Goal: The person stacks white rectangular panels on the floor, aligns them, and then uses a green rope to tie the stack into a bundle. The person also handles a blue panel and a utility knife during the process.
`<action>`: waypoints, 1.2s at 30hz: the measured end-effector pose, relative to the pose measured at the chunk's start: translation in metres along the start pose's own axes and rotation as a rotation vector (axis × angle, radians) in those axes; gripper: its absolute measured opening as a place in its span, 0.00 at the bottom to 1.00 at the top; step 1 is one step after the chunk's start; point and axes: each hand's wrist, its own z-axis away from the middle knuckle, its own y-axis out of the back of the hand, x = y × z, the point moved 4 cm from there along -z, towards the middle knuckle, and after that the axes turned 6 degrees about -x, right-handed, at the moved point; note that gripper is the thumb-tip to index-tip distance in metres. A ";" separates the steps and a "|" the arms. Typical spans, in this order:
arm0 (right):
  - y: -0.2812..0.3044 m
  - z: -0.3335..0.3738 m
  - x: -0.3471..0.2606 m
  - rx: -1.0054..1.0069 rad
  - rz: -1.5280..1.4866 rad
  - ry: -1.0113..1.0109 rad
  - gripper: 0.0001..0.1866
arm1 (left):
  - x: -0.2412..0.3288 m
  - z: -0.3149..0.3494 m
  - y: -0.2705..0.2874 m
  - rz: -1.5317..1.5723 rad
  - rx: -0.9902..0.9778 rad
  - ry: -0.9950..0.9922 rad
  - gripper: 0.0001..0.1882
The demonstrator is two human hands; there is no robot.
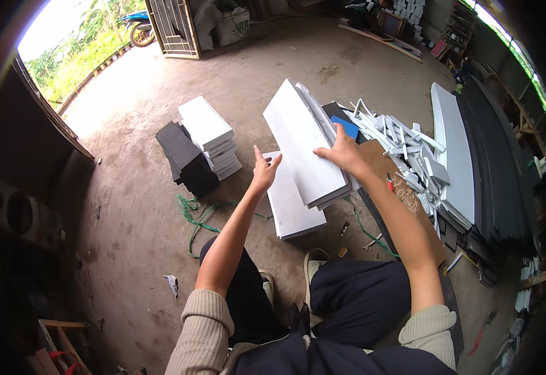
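A stack of white rectangular boards (pixel 307 140) is tilted in front of me. My right hand (pixel 342 153) grips its right edge, thumb on the top face and the other fingers partly hidden along the side. To the left of that stack, my left hand (pixel 264 173) holds nothing, its thumb and forefinger spread apart. Partly beneath the tilted stack lies another white board pile (pixel 290 209) on the floor. Farther left stand a stack of white boards (pixel 205 123) and, against it, a stack of black boards (pixel 178 150).
Green twine (pixel 193 219) lies tangled on the concrete floor. White offcuts (pixel 413 147) are heaped at the right, beside long white panels (pixel 454 150) and a brown board (pixel 404 187) with a red-handled tool (pixel 390 182) on it. An open metal door (pixel 173 28) stands at the far left.
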 end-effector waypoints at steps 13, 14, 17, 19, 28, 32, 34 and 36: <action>-0.118 0.010 0.013 -0.021 0.277 -0.163 0.38 | -0.076 -0.027 0.045 -0.133 0.170 0.311 0.37; -0.109 0.010 0.016 -0.087 0.233 -0.189 0.39 | -0.082 -0.024 0.043 -0.151 0.137 0.343 0.38; -0.093 -0.001 0.072 -0.007 -0.276 -0.209 0.41 | -0.067 -0.016 0.011 -0.139 -0.043 0.305 0.43; -0.097 0.011 0.072 -0.196 -0.863 -0.277 0.43 | -0.052 0.003 -0.012 0.143 -0.244 0.329 0.50; -0.146 0.021 0.095 -0.384 -0.971 -0.298 0.42 | -0.065 0.023 -0.025 -0.089 -0.228 0.186 0.35; -0.182 0.001 0.122 -0.201 -0.224 -0.450 0.39 | -0.115 0.015 -0.016 -0.470 -0.201 0.242 0.35; -0.188 -0.004 0.125 -0.264 -0.345 -0.425 0.39 | -0.133 0.006 -0.014 -0.268 -0.272 0.173 0.34; -0.187 -0.003 0.143 -0.287 -0.424 -0.419 0.39 | -0.118 0.010 -0.030 -0.111 -0.369 0.152 0.33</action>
